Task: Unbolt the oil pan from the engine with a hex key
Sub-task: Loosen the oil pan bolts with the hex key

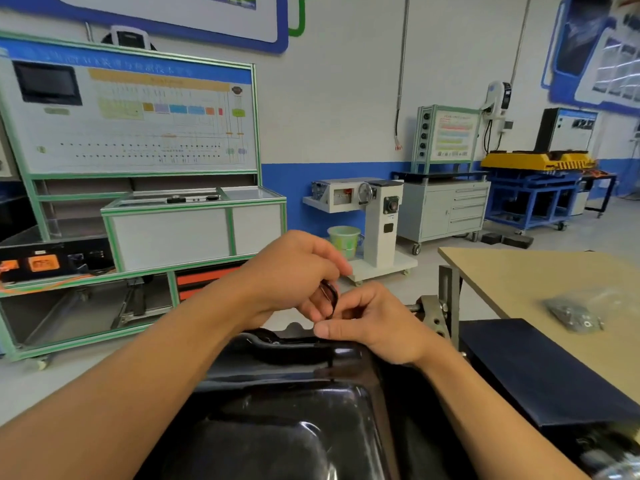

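The glossy black oil pan (284,417) fills the lower middle of the head view, its far rim just under my hands. My left hand (294,271) curls round the bent top of a dark hex key (330,296) above that rim. My right hand (374,323) pinches the key's lower shank with curled fingers, its thumb lying along the pan's far edge. The key's tip and the bolt it meets are hidden behind my fingers.
A tan workbench (540,271) stands at the right with a clear bag of bolts (578,315) and a dark blue box (540,372). A grey engine-stand bracket (433,317) sits beside my right hand. A green-framed training board (138,133) stands on the left.
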Action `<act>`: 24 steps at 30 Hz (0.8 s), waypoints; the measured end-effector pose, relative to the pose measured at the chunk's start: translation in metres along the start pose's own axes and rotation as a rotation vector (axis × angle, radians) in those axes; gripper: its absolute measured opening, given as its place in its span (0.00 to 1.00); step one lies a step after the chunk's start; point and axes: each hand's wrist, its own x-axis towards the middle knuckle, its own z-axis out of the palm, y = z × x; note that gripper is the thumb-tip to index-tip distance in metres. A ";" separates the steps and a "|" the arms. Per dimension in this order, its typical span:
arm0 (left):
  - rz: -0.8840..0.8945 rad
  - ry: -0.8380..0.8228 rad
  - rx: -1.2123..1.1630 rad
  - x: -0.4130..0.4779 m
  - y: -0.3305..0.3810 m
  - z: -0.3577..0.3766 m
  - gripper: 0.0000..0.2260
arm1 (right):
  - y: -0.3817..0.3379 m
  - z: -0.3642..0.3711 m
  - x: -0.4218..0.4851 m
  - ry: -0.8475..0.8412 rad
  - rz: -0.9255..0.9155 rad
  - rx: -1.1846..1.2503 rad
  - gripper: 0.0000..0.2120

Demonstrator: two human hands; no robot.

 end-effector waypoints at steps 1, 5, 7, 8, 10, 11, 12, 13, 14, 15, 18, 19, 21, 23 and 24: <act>-0.015 -0.012 -0.029 0.001 -0.001 -0.002 0.11 | 0.002 0.000 0.000 0.018 -0.007 0.015 0.10; 0.077 0.017 0.117 0.004 -0.009 -0.004 0.12 | 0.004 0.000 0.003 0.065 -0.041 0.017 0.09; 0.172 0.042 0.199 0.004 -0.010 -0.005 0.13 | 0.001 -0.001 0.005 0.059 -0.048 -0.007 0.10; 0.215 0.041 0.227 0.003 -0.010 -0.007 0.13 | -0.001 -0.002 0.006 0.037 -0.036 -0.018 0.08; 0.279 0.011 0.258 0.002 -0.008 -0.013 0.13 | 0.000 -0.004 0.009 -0.016 -0.023 -0.037 0.07; 0.301 -0.024 0.273 0.000 -0.007 -0.018 0.13 | 0.001 -0.004 0.010 -0.033 -0.023 -0.035 0.08; 0.320 -0.077 0.290 -0.002 -0.005 -0.024 0.13 | 0.003 -0.003 0.012 -0.044 -0.024 -0.019 0.06; 0.335 -0.142 0.307 -0.005 -0.004 -0.029 0.13 | 0.003 -0.002 0.012 -0.034 -0.028 0.002 0.07; 0.347 -0.205 0.326 -0.008 -0.002 -0.035 0.13 | 0.005 -0.001 0.012 -0.017 -0.038 0.022 0.09; 0.355 -0.255 0.352 -0.009 0.000 -0.039 0.11 | 0.007 -0.002 0.012 -0.008 -0.046 0.031 0.09; 0.373 -0.297 0.387 -0.013 0.003 -0.043 0.14 | 0.014 -0.005 0.009 -0.002 -0.063 0.010 0.07; 0.389 -0.289 0.395 -0.014 0.004 -0.042 0.15 | 0.016 -0.005 0.008 0.001 -0.070 0.011 0.06; 0.421 -0.259 0.389 -0.016 0.004 -0.038 0.15 | 0.017 -0.003 0.007 -0.004 -0.090 0.021 0.05; 0.458 -0.196 0.376 -0.016 0.004 -0.034 0.11 | 0.017 0.000 0.007 -0.006 -0.101 0.020 0.05; 0.477 -0.155 0.388 -0.016 0.005 -0.031 0.09 | 0.017 0.000 0.007 -0.006 -0.110 0.017 0.07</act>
